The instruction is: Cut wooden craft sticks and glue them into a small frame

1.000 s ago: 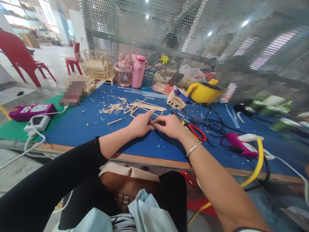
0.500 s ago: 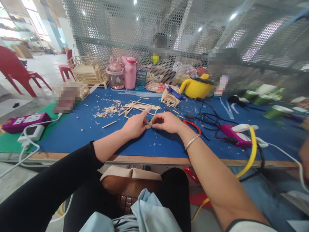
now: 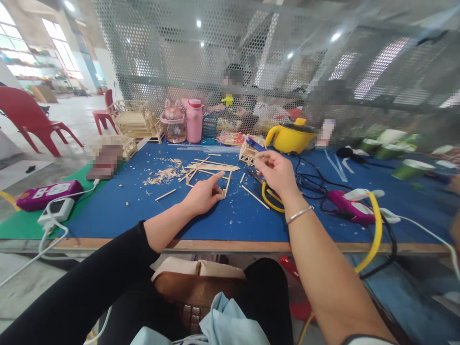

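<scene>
My left hand (image 3: 203,195) rests low over the blue tabletop, thumb and fingers closed on a small wooden stick piece (image 3: 224,193), its index finger stretched forward. My right hand (image 3: 276,171) is raised to the right of it, in front of a small wooden stick frame (image 3: 247,154) with a blue tool (image 3: 256,143) on top. Its fingertips are pinched together; whatever is between them is too small to make out. Yellow-handled pliers (image 3: 272,200) lie partly hidden below my right hand. Loose thin wooden sticks (image 3: 212,166) lie beyond my left hand.
Wood chips (image 3: 165,175) are scattered at the left. Behind stand a pink flask (image 3: 194,122), a clear pink-lidded jar (image 3: 175,128) and a yellow pot (image 3: 293,138). Black cables (image 3: 309,175) and a purple power strip (image 3: 350,207) lie at the right. A phone (image 3: 105,162) lies at the left.
My right hand has left the small piece that both hands were at and moved up and right. My left hand stays on the piece. The view has tilted slightly.
</scene>
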A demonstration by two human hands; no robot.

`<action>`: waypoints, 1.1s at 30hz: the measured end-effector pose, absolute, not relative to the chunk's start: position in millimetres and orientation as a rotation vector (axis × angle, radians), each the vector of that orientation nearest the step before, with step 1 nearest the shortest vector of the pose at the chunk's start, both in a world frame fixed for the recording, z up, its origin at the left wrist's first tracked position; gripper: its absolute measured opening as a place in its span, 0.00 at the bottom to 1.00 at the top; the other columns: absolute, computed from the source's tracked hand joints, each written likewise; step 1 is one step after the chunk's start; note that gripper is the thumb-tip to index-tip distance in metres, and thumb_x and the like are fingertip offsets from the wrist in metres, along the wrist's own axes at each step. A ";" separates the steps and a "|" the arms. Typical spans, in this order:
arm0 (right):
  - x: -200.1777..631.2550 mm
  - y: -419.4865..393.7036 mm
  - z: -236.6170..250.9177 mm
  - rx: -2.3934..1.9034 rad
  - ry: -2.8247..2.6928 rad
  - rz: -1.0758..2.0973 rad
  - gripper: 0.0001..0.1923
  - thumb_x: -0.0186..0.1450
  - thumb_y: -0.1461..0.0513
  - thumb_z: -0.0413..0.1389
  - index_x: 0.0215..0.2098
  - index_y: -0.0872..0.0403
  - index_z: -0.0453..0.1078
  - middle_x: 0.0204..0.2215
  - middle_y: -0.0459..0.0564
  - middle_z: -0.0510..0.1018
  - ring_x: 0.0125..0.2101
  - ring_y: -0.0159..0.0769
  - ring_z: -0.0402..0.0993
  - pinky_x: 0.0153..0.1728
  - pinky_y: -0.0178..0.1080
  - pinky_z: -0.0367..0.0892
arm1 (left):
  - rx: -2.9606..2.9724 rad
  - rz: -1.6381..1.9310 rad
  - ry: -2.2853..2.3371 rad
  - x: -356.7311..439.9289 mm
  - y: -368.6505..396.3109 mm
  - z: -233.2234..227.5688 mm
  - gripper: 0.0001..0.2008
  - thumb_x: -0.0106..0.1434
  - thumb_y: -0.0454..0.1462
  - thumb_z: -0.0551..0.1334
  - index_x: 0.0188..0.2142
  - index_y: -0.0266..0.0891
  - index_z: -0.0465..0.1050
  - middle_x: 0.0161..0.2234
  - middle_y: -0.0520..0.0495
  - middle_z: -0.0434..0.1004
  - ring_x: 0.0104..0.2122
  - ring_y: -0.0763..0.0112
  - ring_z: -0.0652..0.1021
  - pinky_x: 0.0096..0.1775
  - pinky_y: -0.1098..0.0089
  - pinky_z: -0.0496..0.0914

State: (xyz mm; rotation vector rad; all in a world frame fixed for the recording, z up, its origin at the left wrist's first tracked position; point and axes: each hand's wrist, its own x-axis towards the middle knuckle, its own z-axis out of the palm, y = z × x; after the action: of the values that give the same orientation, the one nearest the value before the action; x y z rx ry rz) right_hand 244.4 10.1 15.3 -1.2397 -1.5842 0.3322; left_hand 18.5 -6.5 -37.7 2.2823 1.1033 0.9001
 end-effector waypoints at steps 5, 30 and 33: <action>263.7 -2.7 11.5 -1.599 -1.759 0.046 0.11 0.57 0.56 0.54 0.28 0.54 0.74 0.22 0.47 0.77 0.23 0.33 0.70 0.27 0.35 0.62 | 2.205 0.925 1.085 18.8 -9.2 -35.6 0.30 0.56 0.32 0.60 0.59 0.37 0.58 0.34 0.52 0.80 0.36 0.70 0.78 0.43 0.70 0.69; 240.6 24.8 22.0 -2.134 -2.127 -0.028 0.17 0.61 0.52 0.52 0.33 0.55 0.77 0.36 0.58 0.80 0.39 0.43 0.75 0.36 0.36 0.64 | 2.415 0.780 1.644 20.5 -2.9 -30.6 0.17 0.64 0.39 0.52 0.50 0.39 0.71 0.42 0.41 0.70 0.39 0.64 0.75 0.43 0.66 0.69; 221.0 44.7 16.3 -2.179 -2.098 0.044 0.18 0.58 0.53 0.56 0.37 0.60 0.75 0.38 0.66 0.78 0.40 0.47 0.75 0.37 0.37 0.64 | 2.370 0.928 1.586 16.1 -4.6 -30.5 0.16 0.64 0.38 0.52 0.47 0.39 0.72 0.40 0.43 0.71 0.39 0.65 0.75 0.44 0.66 0.69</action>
State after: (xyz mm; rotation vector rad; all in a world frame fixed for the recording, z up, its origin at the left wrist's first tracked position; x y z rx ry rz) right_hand 221.0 44.7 16.3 -2.1788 -2.0981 0.0442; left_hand 16.1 -4.6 -30.5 2.3704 1.5861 0.9283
